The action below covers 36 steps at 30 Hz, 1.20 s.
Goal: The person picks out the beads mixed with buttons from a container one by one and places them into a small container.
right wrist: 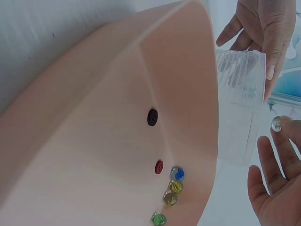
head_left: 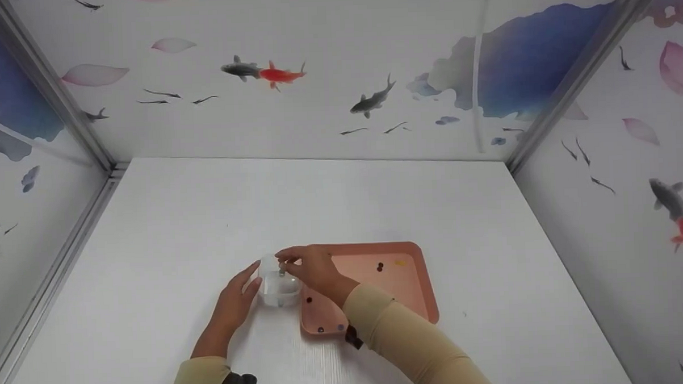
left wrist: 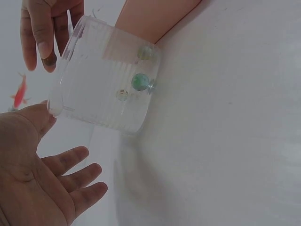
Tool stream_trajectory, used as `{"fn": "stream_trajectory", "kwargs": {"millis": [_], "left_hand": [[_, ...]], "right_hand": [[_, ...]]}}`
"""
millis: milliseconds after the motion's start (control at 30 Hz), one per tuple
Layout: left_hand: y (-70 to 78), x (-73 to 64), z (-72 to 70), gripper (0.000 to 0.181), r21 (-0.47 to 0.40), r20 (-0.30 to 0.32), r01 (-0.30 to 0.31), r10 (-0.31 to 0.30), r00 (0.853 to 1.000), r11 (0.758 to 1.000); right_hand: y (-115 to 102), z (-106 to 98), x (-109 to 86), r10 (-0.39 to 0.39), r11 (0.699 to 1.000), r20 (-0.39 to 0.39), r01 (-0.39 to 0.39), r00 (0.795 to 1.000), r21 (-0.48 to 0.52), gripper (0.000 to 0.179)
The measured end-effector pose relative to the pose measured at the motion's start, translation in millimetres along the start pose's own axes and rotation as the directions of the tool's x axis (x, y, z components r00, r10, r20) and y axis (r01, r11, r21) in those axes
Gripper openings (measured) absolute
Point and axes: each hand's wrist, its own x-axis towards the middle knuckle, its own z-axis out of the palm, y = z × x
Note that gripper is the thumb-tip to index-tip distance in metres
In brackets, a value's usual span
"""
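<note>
A clear plastic container (head_left: 280, 298) stands on the table beside the tray's left side. Through its wall, the left wrist view shows a green marble (left wrist: 140, 82) and other glass marbles at the bottom. My left hand (head_left: 235, 301) is at the container's left side, thumb at the rim, its other fingers extended and spread. Over the container's opening, my right hand (head_left: 316, 269) pinches a clear glass marble (right wrist: 276, 124) between thumb and fingertip. The pink tray (right wrist: 178, 84) holds a black button (right wrist: 152, 117), a red button (right wrist: 159, 166) and several marbles (right wrist: 178, 173).
Farther back in the tray lie dark buttons (head_left: 380, 267) and a small yellow piece (head_left: 400, 263). The right forearm crosses the tray's front part. White panels printed with fish (head_left: 280, 75) enclose the white table (head_left: 319, 204) at the back and sides.
</note>
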Motion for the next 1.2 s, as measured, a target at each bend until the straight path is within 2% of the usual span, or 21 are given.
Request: {"fn": "stream_trajectory", "kwargs": {"millis": [433,667,900,1200], "left_hand": [[-0.2,0.4,-0.7,0.050,-0.023,0.005,0.007,-0.007,1.000,1.000],[-0.3,0.5,0.0,0.049,-0.032,0.007,0.017,-0.017,1.000,0.999],[-1.4,1.2,0.6,0.049,-0.030,-0.002,-0.005,0.005,1.000,1.000],[-1.5,0.2,0.3,0.050,-0.029,0.007,-0.008,0.008,1.000,1.000]], "right_hand": [[-0.8,-0.3,-2.3,-0.068,0.997,0.015,0.068,0.998,0.026,0.029],[1.1,0.6,-1.8,-0.061,0.998,0.028,0.061,0.998,-0.006,0.047],[-0.7,-1.6,-3.2,-0.040,0.998,0.036,0.038,0.999,0.051,0.065],[2.0,-6.2,-3.7,-0.035,0.998,0.056,0.032,0.998,0.054,0.073]]}}
